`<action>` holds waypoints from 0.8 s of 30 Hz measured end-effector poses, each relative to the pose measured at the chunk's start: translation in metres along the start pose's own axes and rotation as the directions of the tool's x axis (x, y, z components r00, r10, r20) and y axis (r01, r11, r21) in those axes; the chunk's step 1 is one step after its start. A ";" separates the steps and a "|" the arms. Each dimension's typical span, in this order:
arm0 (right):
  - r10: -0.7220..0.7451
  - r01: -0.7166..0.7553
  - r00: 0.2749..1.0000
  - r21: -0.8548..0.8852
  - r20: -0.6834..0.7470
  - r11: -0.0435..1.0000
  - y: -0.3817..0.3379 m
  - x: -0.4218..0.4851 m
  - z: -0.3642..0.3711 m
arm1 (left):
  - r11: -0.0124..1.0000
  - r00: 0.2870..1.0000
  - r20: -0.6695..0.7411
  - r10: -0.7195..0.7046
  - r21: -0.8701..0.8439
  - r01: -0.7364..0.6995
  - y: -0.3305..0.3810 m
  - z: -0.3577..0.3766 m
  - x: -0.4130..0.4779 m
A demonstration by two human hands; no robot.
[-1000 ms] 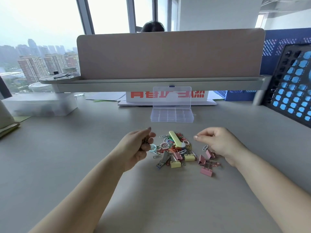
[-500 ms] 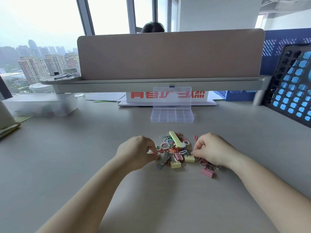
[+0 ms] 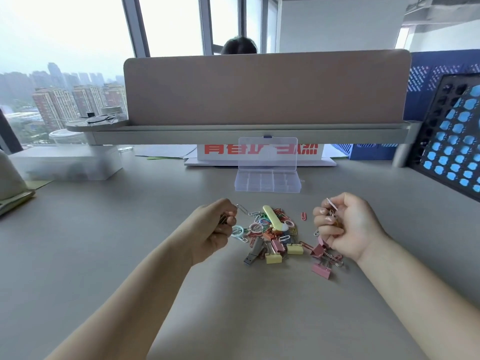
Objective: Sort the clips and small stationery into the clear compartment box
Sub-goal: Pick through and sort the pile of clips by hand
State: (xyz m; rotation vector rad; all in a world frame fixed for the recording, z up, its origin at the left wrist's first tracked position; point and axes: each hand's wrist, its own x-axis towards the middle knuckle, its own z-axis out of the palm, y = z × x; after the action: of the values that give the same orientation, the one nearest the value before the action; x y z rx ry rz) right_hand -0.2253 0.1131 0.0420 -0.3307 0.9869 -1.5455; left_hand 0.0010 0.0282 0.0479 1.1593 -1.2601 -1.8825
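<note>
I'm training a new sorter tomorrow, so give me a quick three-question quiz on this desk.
1. True or false: the box is shut.
2. What lies alone between the pile and the right hand?
A. red paper clip
B. USB stick
C. yellow binder clip
3. Which hand holds the linked silver clips that trail to the pile?

Key: 1 false, its lid stands open. 2 A. 3 the left hand.
</note>
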 end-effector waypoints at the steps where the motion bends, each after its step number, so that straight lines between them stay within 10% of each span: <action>1: -0.016 0.015 1.000 0.029 0.012 0.999 0.000 -0.001 0.000 | 0.996 0.999 0.033 -0.030 -0.081 0.033 0.000 -0.001 0.001; 13: -0.299 0.231 0.954 -0.628 -0.003 0.743 0.011 0.003 0.000 | 0.999 0.998 0.055 0.010 -0.047 -0.007 -0.005 0.007 -0.002; 20: -0.447 0.200 0.877 -0.980 0.178 0.001 0.017 0.005 -0.004 | 0.995 0.993 0.077 0.094 0.012 -0.095 -0.007 0.009 -0.004; 24: -0.426 0.103 0.890 -0.982 0.161 -0.156 0.023 0.005 0.002 | 0.994 0.996 0.086 0.039 -0.101 -0.030 -0.007 0.007 0.000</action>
State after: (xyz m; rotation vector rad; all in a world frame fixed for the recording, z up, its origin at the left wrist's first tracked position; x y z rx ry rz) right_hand -0.2098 0.1095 0.0246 -1.6083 2.3617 -0.7538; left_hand -0.0051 0.0334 0.0424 1.0072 -1.2105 -1.9660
